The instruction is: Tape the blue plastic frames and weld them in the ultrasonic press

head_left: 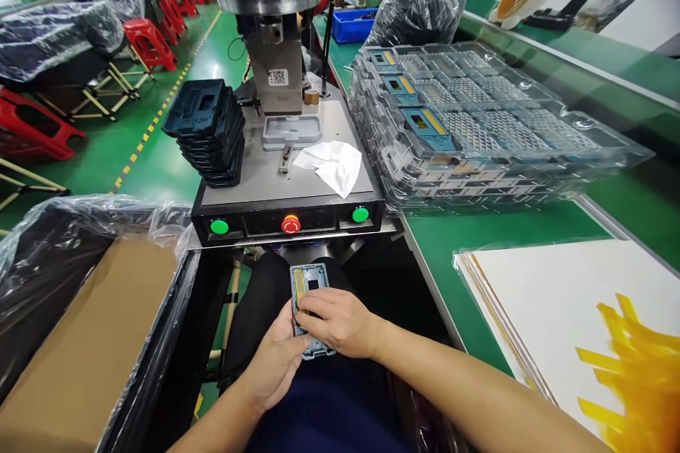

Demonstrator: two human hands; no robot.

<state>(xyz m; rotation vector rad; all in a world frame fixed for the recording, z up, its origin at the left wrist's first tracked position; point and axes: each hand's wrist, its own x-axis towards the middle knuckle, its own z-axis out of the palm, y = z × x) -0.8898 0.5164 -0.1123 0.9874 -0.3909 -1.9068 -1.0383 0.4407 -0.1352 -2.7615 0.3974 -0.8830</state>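
Note:
A blue-grey plastic housing (pixel 317 274) with a small dark window and a yellow film strip (pixel 299 282) along its left side is held over my lap. My left hand (pixel 279 354) grips its lower left edge, thumb towards the front. Over the middle of the housing lies my right hand (pixel 337 322), its fingers curled and pressed on the face at the lower end of the yellow strip. Those fingers hide part of the housing, and I cannot make out whether they pinch the strip.
A press (pixel 276 78) stands ahead above a grey fixture (pixel 292 131), beside a white cloth (pixel 334 164) and stacked dark housings (pixel 205 131). Right are clear trays (pixel 478 113) and white sheets (pixel 531 290) with yellow strips (pixel 627 375). A plastic-lined bin (pixel 90 325) is left.

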